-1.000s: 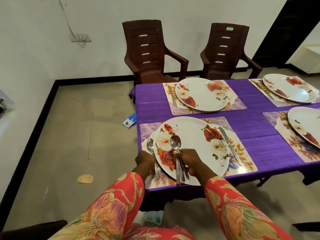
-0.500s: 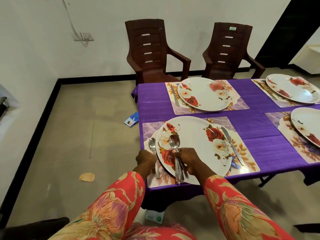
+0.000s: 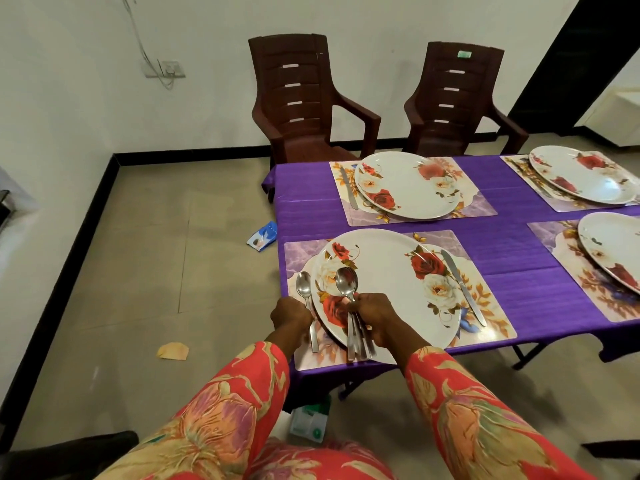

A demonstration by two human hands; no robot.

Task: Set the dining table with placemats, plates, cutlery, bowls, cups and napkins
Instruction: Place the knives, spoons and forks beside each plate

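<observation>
A purple-clothed table (image 3: 502, 247) carries floral placemats with white rose-printed plates. On the nearest placemat (image 3: 491, 323) lies a plate (image 3: 384, 278) with a knife (image 3: 462, 285) to its right. My right hand (image 3: 377, 317) grips a bundle of spoons (image 3: 349, 299) over the plate's near left part, bowls pointing away. A single spoon (image 3: 306, 299) lies on the placemat left of the plate, and my left hand (image 3: 289, 313) holds its handle. The far-left setting has a plate (image 3: 405, 183) and a knife (image 3: 348, 187).
Two brown plastic chairs (image 3: 301, 98) (image 3: 453, 98) stand behind the table. Two more plates on placemats (image 3: 581, 178) (image 3: 613, 247) sit at the right. On the floor lie a blue packet (image 3: 262, 235), a paper scrap (image 3: 172, 350) and a white-green packet (image 3: 310, 419).
Both hands keep their places at the near setting, the left on the single spoon, the right holding the bundle. The view has shifted slightly; nothing on the table has moved.
</observation>
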